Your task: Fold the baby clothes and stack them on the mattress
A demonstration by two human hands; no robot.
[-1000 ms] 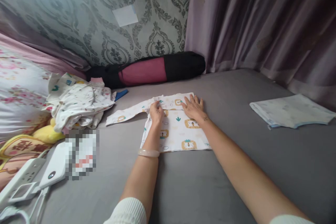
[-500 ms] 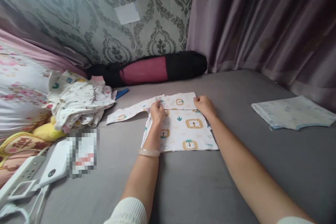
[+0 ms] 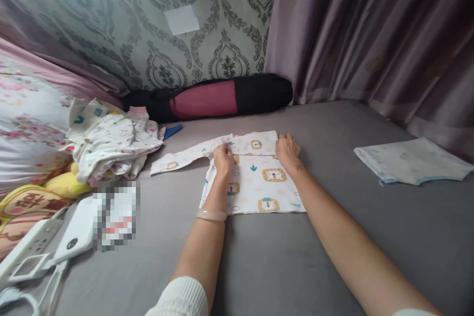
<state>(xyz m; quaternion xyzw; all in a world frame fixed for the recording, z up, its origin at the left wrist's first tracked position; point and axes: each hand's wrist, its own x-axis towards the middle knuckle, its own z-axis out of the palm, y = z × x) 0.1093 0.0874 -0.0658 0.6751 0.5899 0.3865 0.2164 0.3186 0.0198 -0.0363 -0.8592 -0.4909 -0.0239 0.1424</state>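
Note:
A small white long-sleeved shirt point(image 3: 266, 190) with lion prints lies flat on the grey bed sheet point(image 3: 259, 261). Its right sleeve is folded across the top of the body, while the left sleeve stretches out to the left. My left hand point(image 3: 223, 159) is closed on the cloth near the shoulder, with its fingertips partly hidden. At the end of the folded sleeve, my right hand point(image 3: 288, 151) has its fingers curled onto the fabric edge. The right forearm covers the shirt's lower right side.
A heap of baby clothes point(image 3: 114, 138) sits at the left, beside a floral pillow point(image 3: 33, 123). Nearer are a white power bank point(image 3: 79, 224), a power strip point(image 3: 31, 249) and cables. A folded pale cloth point(image 3: 414, 160) lies right. A long black-and-pink bag point(image 3: 203, 98) rests against the wall.
My right hand has turned slightly and its fingers lie more over the sleeve's end. The left hand stays at the shoulder, and the shirt looks nearly unchanged.

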